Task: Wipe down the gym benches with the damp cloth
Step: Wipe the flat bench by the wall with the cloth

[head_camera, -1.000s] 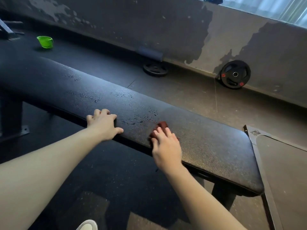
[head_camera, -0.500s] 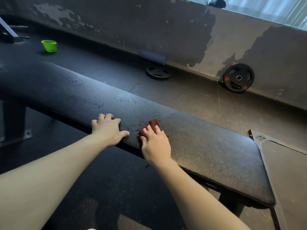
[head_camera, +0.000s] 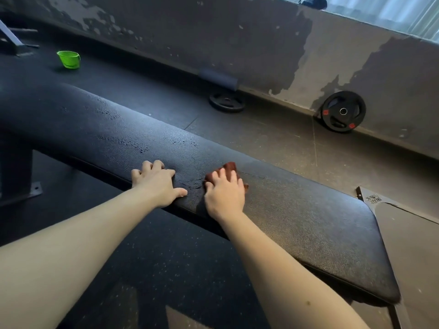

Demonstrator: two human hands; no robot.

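A long black padded gym bench (head_camera: 308,224) runs from the upper left to the lower right. Water drops speckle its left half. A dark red cloth (head_camera: 229,167) lies on the pad near the middle, and my right hand (head_camera: 224,194) presses flat on it, fingers spread over the cloth. Just to its left, my left hand (head_camera: 156,182) rests on the bench's near edge with fingers curled on the pad and the thumb pointing right. It holds nothing.
A green plastic cup (head_camera: 69,59) stands on the dark rubber floor at the far left. Two black weight plates sit by the peeling wall, one flat (head_camera: 226,102), one leaning (head_camera: 342,111). A bench leg (head_camera: 17,176) stands at the left. A floor mat corner (head_camera: 403,222) lies right.
My right hand has slid the cloth leftward along the pad, closing the gap to my left hand. The left hand keeps its place on the bench's edge.
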